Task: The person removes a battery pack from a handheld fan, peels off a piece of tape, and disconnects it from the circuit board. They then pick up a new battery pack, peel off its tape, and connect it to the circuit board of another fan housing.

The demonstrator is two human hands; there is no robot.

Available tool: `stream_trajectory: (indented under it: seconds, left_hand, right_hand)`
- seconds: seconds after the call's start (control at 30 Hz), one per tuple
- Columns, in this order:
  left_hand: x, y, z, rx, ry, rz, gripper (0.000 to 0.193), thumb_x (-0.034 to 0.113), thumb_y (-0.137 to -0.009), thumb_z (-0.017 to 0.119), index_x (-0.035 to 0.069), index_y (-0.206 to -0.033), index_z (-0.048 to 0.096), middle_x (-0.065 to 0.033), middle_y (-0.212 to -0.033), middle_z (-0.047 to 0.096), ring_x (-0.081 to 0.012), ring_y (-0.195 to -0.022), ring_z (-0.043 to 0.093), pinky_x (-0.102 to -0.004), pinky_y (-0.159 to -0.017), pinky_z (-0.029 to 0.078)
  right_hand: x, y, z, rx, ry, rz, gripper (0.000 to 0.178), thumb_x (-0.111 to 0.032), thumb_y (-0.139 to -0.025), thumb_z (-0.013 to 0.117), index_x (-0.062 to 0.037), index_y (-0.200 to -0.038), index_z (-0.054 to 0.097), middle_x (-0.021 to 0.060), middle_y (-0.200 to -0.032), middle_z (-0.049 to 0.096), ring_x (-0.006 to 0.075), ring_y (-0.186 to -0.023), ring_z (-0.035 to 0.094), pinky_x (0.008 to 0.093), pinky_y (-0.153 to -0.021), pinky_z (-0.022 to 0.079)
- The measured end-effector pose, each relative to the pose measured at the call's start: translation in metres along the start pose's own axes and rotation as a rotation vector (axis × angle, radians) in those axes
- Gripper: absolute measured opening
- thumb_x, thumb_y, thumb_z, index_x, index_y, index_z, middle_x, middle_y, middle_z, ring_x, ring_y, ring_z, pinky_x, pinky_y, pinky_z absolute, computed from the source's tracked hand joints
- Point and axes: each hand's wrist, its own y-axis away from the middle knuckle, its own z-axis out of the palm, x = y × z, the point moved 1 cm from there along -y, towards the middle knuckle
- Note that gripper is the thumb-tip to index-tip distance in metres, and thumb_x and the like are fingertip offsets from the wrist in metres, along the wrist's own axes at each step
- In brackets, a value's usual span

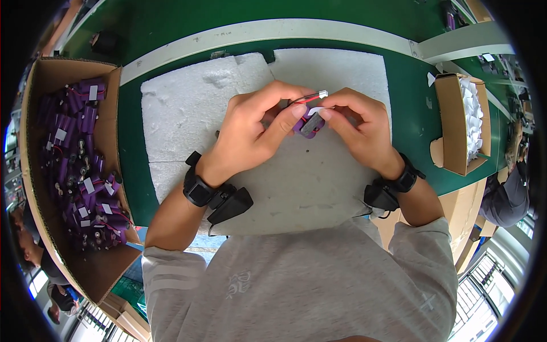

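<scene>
A small purple battery pack (307, 129) is held over the foam sheets by my left hand (250, 128), its fingers closed around the pack's left side. A dark grey strip (311, 123) lies across the pack's face. Red and black wires (303, 99) run from the pack past my left fingertips to a white plug (323, 94). My right hand (359, 122) is closed in a pinch at the pack's upper right, on a small white paper piece (314, 110) by the grey strip. My fingers partly hide the pack.
White foam sheets (188, 108) cover part of the green table (132, 154). At left stands a large cardboard box (105, 273) full of purple battery packs (85, 122). A smaller box (450, 122) with white paper pieces (472, 122) is at right. A pale rail (296, 28) crosses behind.
</scene>
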Motion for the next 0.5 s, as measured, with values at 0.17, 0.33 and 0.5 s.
stream_trajectory:
  seconds: [0.17, 0.33, 0.5]
  left_hand:
    - [-0.0004, -0.0008, 0.0008, 0.031, 0.035, 0.013, 0.015, 0.009, -0.093, 0.057, 0.000, -0.103, 0.062, -0.0095, -0.091, 0.069, -0.0128, -0.067, 0.066, -0.0240, -0.059, 0.053]
    - [-0.0001, -0.0007, 0.0014, 0.028, 0.009, 0.012, 0.016, 0.010, -0.094, 0.056, 0.001, -0.105, 0.062, -0.0085, -0.095, 0.069, -0.0134, -0.067, 0.067, -0.0242, -0.059, 0.053]
    - [-0.0006, -0.0011, 0.0004, 0.035, -0.048, 0.015, 0.017, 0.010, -0.093, 0.057, 0.003, -0.107, 0.063, -0.0091, -0.096, 0.069, -0.0157, -0.070, 0.068, -0.0246, -0.060, 0.053]
  right_hand:
    - [0.0024, 0.0010, 0.0006, 0.008, -0.076, 0.063, 0.009, -0.002, -0.091, 0.058, 0.0004, -0.099, 0.056, 0.0061, -0.090, 0.062, 0.0090, -0.073, 0.058, 0.0215, -0.062, 0.047]
    - [0.0035, 0.0016, -0.0019, 0.020, -0.170, 0.136, 0.009, -0.004, -0.093, 0.056, -0.0004, -0.100, 0.053, 0.0056, -0.091, 0.061, 0.0086, -0.072, 0.057, 0.0218, -0.061, 0.048]
    - [0.0025, 0.0016, -0.0005, 0.022, -0.148, 0.086, 0.008, -0.003, -0.092, 0.057, 0.0003, -0.099, 0.054, 0.0057, -0.090, 0.061, 0.0085, -0.072, 0.057, 0.0216, -0.060, 0.047]
